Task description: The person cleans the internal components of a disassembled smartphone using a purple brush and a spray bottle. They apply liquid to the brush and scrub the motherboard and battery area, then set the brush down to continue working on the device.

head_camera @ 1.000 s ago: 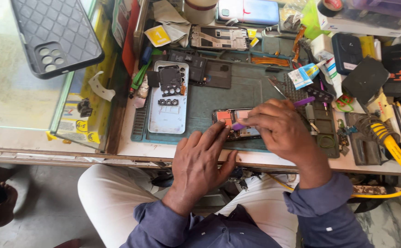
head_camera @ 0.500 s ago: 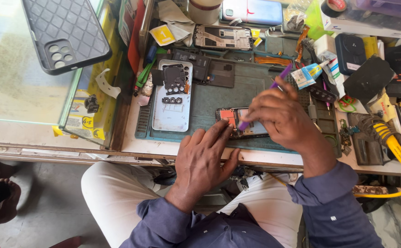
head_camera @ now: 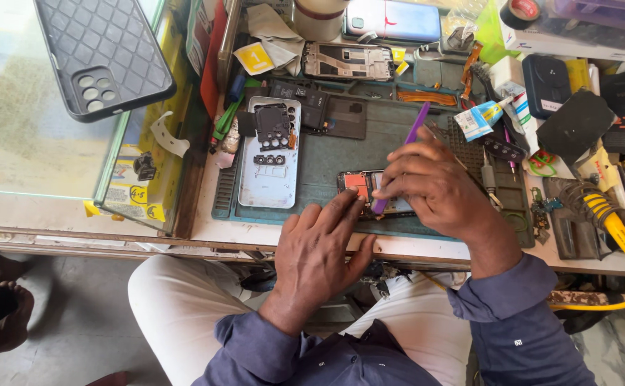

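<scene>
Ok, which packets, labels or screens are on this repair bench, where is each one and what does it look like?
Small blue and white paper packet: right of the green mat, rectangular.
Yellow square sticker: top left of the mat, on folded paper.
Yellow label: low inside the glass cabinet at left.
Glossy blue phone: top centre, lying flat, rectangular.
White flat box: top right corner.

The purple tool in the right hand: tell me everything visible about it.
The purple tool is a slim, flat stick that looks like plastic. It slants, its upper end pointing up and away, its lower tip down on the opened phone on the green mat. The right hand grips its middle, hiding that part. The left hand steadies the phone beside it.
</scene>
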